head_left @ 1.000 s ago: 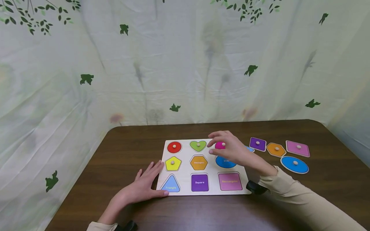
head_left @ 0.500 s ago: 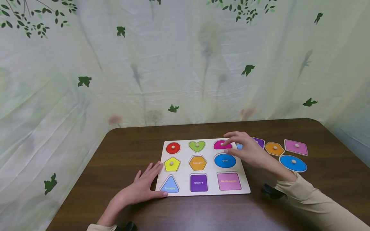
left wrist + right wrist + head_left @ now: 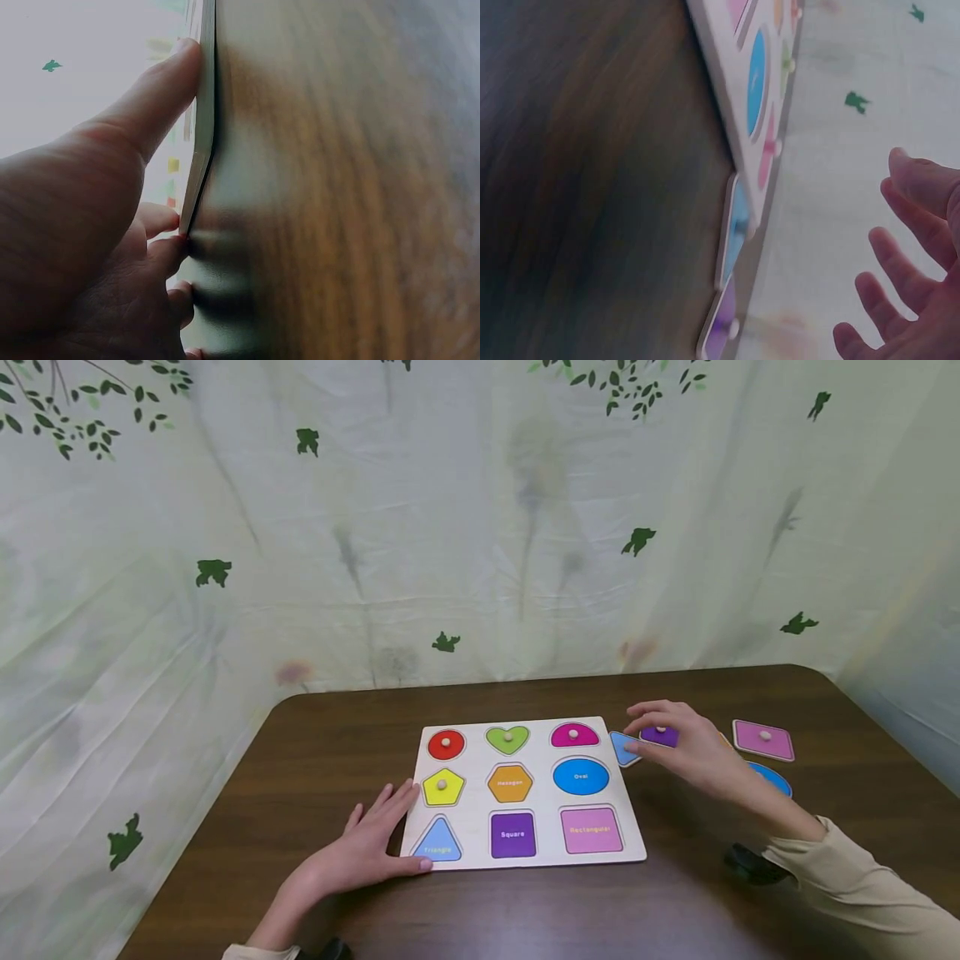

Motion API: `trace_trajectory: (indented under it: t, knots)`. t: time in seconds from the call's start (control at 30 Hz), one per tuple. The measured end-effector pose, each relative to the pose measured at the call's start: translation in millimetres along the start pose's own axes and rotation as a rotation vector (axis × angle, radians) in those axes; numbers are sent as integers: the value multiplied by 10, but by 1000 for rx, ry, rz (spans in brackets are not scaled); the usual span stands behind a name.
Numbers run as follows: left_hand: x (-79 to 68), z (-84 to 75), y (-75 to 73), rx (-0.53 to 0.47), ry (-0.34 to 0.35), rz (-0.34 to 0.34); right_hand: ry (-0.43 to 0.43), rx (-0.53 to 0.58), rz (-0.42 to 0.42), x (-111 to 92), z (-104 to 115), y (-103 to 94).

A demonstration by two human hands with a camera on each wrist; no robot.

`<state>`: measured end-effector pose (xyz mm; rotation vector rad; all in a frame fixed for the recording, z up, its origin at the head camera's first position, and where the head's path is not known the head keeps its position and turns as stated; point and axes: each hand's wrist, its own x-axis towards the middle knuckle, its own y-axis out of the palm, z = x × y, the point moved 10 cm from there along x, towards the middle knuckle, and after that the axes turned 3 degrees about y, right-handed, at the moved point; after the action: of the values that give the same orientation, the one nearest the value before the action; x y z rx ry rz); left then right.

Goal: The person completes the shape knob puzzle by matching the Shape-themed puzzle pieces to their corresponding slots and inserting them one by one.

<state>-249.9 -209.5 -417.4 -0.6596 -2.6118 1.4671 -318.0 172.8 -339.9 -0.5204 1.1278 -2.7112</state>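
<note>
A white shape-puzzle board (image 3: 476,827) lies on the table, with red circle, green heart, magenta semicircle and yellow pentagon pieces in the recesses. Its triangle, square, hexagon, oval and rectangle recesses show printed labels. My left hand (image 3: 360,847) rests at the board's left edge, thumb on the near corner and fingers spread along the side. My right hand (image 3: 693,747) hovers over the loose pieces right of the board, fingers loosely bent and holding nothing. Nearest to it are the blue triangle piece (image 3: 622,748) and purple square piece (image 3: 658,737); the right wrist view shows it apart from them.
A pink rectangle piece (image 3: 762,741) lies at the far right of the wooden table (image 3: 345,743). The blue oval piece (image 3: 771,779) is partly behind my right hand, and the orange hexagon piece is nearly all hidden. A patterned curtain (image 3: 480,527) hangs behind the table.
My right hand has moved right, from over the board's magenta semicircle to over the loose triangle and square pieces. My left hand has stayed at the board's edge.
</note>
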Motion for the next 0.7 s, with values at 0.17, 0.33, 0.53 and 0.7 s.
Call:
trace_trajectory:
  t: [0.17, 0.33, 0.53, 0.7]
  knots:
    - [-4, -6, 1, 1, 19, -9, 14, -11, -1, -49, -111, -118]
    - [-12, -5, 5, 4, 36, -13, 11, -12, -17, -76, -221, -239]
    - [-5, 5, 11, 2, 31, -11, 11, -62, -24, -97, -338, -399]
    - [2, 15, 7, 7, 26, -11, 11, -128, -9, -106, -483, -489]
